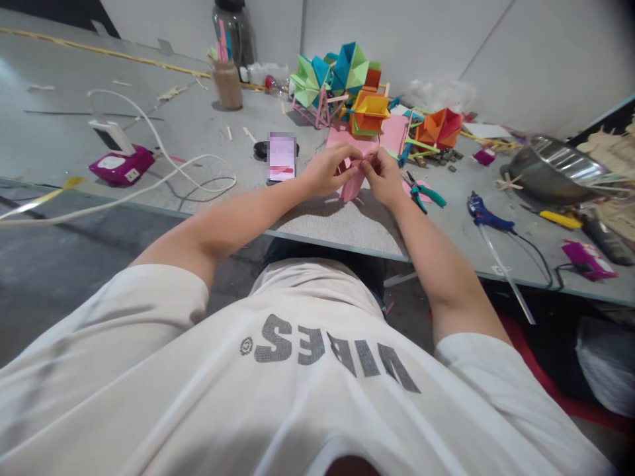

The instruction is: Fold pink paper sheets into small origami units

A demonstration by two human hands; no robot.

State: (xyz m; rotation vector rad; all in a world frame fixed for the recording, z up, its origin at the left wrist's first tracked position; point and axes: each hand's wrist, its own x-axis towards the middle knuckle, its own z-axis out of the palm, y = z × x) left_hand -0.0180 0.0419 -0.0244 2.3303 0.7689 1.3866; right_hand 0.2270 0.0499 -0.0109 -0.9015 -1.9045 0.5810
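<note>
Both my hands meet over a piece of folded pink paper (351, 188) just above the table's near side. My left hand (331, 168) pinches it from the left with thumb and fingers. From the right, my right hand (384, 177) grips the same paper, fingertips close to those of the left. Its folds are partly hidden behind my fingers. Behind my hands lies a flat pink sheet (342, 137), with another pink sheet (394, 132) to its right. Teal-handled pliers (424, 193) rest beside my right hand.
Colourful folded-paper shapes (350, 69) stand at the back, with an orange one (439, 129) to their right. A phone (282, 157) stands left of my hands. Rightward are a blue glue gun (486, 215), a metal bowl (550, 173) and a yellow-handled tool (560, 219). A white cable (163, 139) loops at left.
</note>
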